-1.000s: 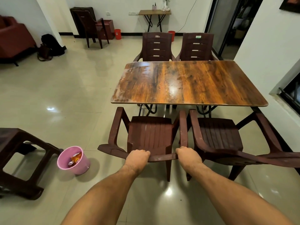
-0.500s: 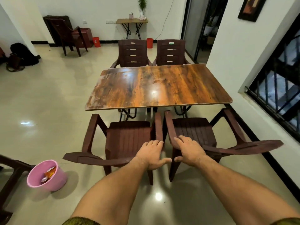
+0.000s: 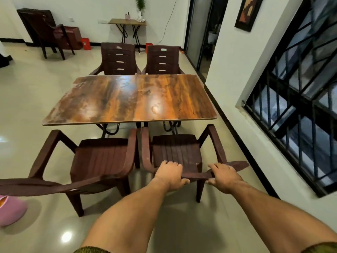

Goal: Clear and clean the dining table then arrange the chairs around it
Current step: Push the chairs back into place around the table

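The wooden dining table (image 3: 131, 101) stands bare in the middle. On its near side are two dark brown plastic chairs. The near right chair (image 3: 176, 152) faces the table, and both my hands grip the top edge of its backrest: my left hand (image 3: 170, 175) at the left part, my right hand (image 3: 223, 177) at the right part. Beside it, the near left chair (image 3: 98, 161) stands with its armrest close against the right chair's. Two more brown chairs, the far left chair (image 3: 118, 59) and the far right chair (image 3: 163, 60), sit at the table's far side.
A white wall and barred window (image 3: 295, 99) run close along the right. A pink bucket (image 3: 10, 209) sits on the floor at the left edge. Another brown chair (image 3: 49, 33), a red bin (image 3: 85, 43) and a small side table (image 3: 127, 22) stand at the back wall.
My hands left the near left chair's backrest, passed over the gap between the chairs, and now grip the near right chair's backrest. My view shifted right.
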